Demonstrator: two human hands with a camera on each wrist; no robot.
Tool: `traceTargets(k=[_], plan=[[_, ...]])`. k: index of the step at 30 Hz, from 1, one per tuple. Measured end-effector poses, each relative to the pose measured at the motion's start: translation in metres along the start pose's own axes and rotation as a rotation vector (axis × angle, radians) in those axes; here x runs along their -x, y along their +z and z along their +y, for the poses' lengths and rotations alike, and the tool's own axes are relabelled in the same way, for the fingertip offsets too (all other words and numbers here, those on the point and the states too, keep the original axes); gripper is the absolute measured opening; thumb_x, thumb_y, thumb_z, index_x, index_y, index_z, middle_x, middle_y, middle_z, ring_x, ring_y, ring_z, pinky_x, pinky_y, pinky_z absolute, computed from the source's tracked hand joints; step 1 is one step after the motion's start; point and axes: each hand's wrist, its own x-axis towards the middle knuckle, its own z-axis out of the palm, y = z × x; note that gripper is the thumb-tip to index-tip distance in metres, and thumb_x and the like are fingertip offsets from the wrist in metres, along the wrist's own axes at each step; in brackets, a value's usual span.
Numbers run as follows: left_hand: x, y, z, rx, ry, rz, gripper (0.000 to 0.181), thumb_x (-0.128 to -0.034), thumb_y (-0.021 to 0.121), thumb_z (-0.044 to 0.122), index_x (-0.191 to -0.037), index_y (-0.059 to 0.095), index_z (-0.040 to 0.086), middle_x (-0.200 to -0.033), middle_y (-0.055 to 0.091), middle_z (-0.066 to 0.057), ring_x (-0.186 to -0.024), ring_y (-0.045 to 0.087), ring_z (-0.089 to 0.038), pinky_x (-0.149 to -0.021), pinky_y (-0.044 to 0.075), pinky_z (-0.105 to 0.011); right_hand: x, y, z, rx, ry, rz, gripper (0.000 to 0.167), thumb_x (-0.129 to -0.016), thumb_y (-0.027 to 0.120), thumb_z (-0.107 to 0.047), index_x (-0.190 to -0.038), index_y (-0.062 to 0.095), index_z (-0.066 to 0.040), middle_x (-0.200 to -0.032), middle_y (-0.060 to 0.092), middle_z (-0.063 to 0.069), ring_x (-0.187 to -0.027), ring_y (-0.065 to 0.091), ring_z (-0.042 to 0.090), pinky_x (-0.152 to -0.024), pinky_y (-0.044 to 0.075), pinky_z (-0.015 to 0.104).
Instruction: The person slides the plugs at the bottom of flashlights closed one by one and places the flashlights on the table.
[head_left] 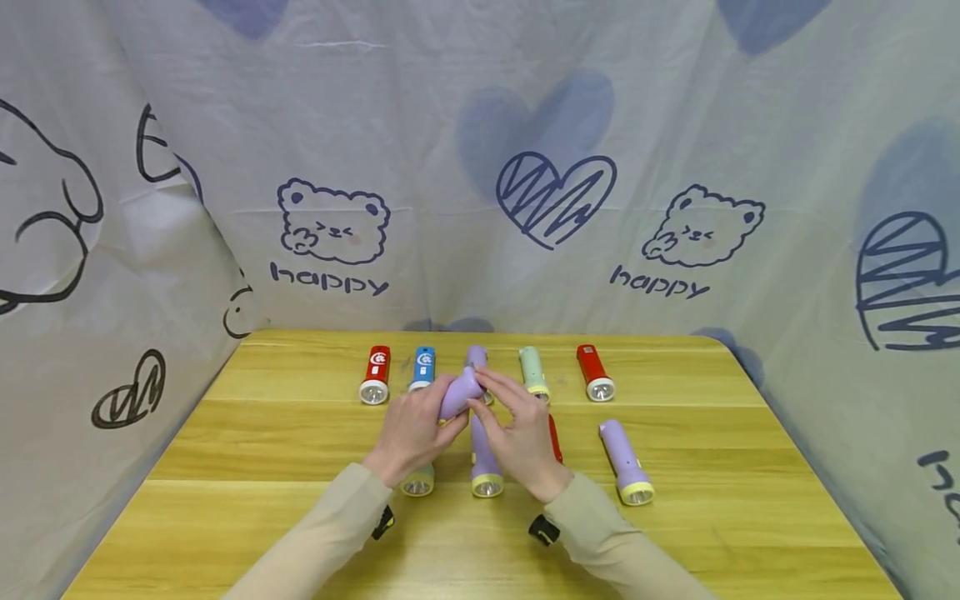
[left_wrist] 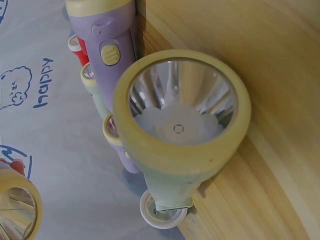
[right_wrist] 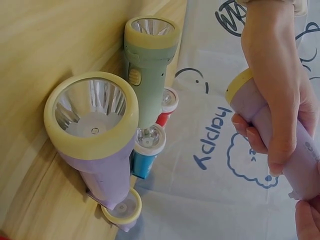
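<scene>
A purple flashlight (head_left: 459, 395) with a pale yellow head is held above the table. My left hand (head_left: 408, 429) grips its body, thumb along one side, as the right wrist view shows with the left hand (right_wrist: 280, 110) wrapped round the flashlight (right_wrist: 257, 107). At the tail end, my right hand (head_left: 522, 433) pinches it between thumb and fingers; only fingertips (right_wrist: 307, 220) of that hand appear in the right wrist view. Below the hands stand a green flashlight (head_left: 417, 481), partly covered by the left hand, and another purple flashlight (head_left: 486, 462).
Along the back lie a red flashlight (head_left: 378, 367), a blue one (head_left: 424, 363), a purple one (head_left: 477, 356), a green one (head_left: 532, 371) and another red one (head_left: 592, 367). A purple flashlight (head_left: 624, 458) lies at right. My right hand partly hides a red flashlight (head_left: 555, 439).
</scene>
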Motion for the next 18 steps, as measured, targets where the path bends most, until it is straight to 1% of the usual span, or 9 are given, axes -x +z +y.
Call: traceTargets(k=[5, 12, 18], plan=[[-0.001, -0.0009, 0.0008, -0.014, -0.001, -0.005, 0.038, -0.0833, 0.078, 0.022, -0.114, 0.062, 0.006, -0.079, 0.074, -0.008, -0.057, 0.065, -0.016, -0.052, 0.05, -0.02, 0.0, -0.0009, -0.0017, 0.001, 0.017, -0.004, 0.037, -0.086, 0.078, -0.004, -0.121, 0.07, 0.003, -0.122, 0.072, 0.019, -0.111, 0.072, 0.03, -0.093, 0.059, 0.036], [-0.0009, -0.0003, 0.0007, -0.043, -0.018, -0.028, 0.039, -0.0847, 0.077, 0.024, -0.116, 0.062, 0.006, -0.081, 0.075, -0.009, -0.058, 0.066, -0.016, -0.051, 0.05, -0.02, -0.0004, -0.0003, -0.0014, -0.001, 0.031, -0.009, 0.037, -0.085, 0.078, -0.002, -0.121, 0.07, 0.004, -0.122, 0.072, 0.02, -0.111, 0.071, 0.032, -0.091, 0.06, 0.04], [0.0003, 0.0019, 0.0002, -0.047, -0.015, -0.026, 0.038, -0.0846, 0.077, 0.024, -0.115, 0.062, 0.006, -0.08, 0.074, -0.009, -0.057, 0.064, -0.015, -0.05, 0.048, -0.019, 0.0006, -0.0005, -0.0009, -0.014, 0.047, -0.019, 0.037, -0.085, 0.077, -0.001, -0.121, 0.07, 0.004, -0.122, 0.072, 0.02, -0.112, 0.071, 0.033, -0.092, 0.06, 0.041]])
